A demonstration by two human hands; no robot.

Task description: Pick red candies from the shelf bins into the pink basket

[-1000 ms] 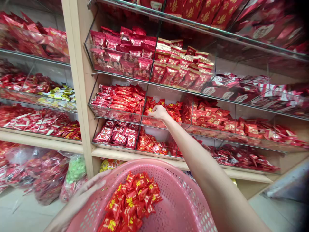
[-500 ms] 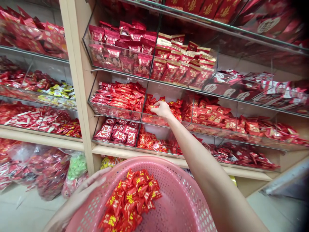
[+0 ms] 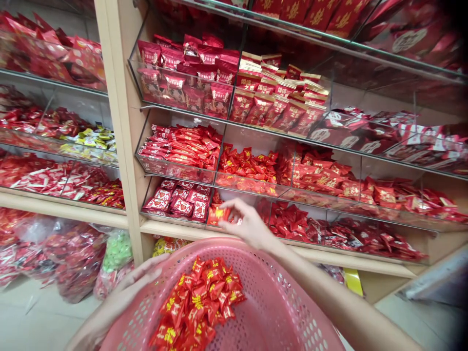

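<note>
My right hand (image 3: pixel 250 225) is just above the far rim of a pink plastic basket (image 3: pixel 270 278), in front of the lowest shelf. Between its thumb and fingers is a red wrapped candy (image 3: pixel 220 213) with yellow print. At the basket's left side, my left hand (image 3: pixel 137 280) holds it, fingers stretched along the outer wall. Inside the basket, a pile of red candies (image 3: pixel 201 302) with gold lettering lies toward the left. Similar red candies (image 3: pixel 248 163) fill a clear bin on the shelf above my right hand.
Clear-fronted bins of red packets (image 3: pixel 281 105) line the shelves ahead. Square red-and-white packets (image 3: pixel 181 201) sit left of my right hand. A wooden upright (image 3: pixel 119 122) divides the shelving. Filled plastic bags (image 3: pixel 75 258) lie on the floor at left.
My right hand has come down and back from the middle-shelf candy bin toward the basket, a candy in its fingers. My left hand and the basket have hardly moved.
</note>
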